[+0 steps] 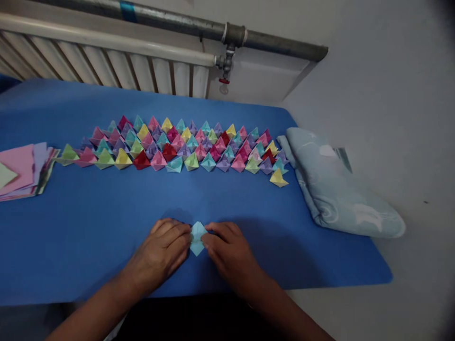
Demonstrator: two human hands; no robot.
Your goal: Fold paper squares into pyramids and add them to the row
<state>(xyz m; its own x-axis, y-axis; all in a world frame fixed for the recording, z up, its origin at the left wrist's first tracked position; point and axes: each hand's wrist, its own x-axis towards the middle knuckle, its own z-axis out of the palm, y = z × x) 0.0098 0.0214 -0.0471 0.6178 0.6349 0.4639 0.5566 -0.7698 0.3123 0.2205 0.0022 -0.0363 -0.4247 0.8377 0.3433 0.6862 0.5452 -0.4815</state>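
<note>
A small light blue folded paper (197, 238), diamond-shaped, lies on the blue table (106, 237) near its front edge. On its left side my left hand (162, 251) has its fingers closed together, gripping the paper's left corner. My right hand (229, 253) pinches the right corner between thumb and fingers. Beyond my hands stand several rows of small folded paper boats (192, 161) in pink, green, yellow, red, purple and blue. One yellow boat (278, 178) sits apart in front of the rows at their right end.
A stack of coloured paper sheets (21, 166) lies at the far left. At the right edge rests a folded light blue cloth (334, 189). Behind the table are a white radiator (106, 47) and a metal pipe (284, 45) with a red-handled valve (224, 81).
</note>
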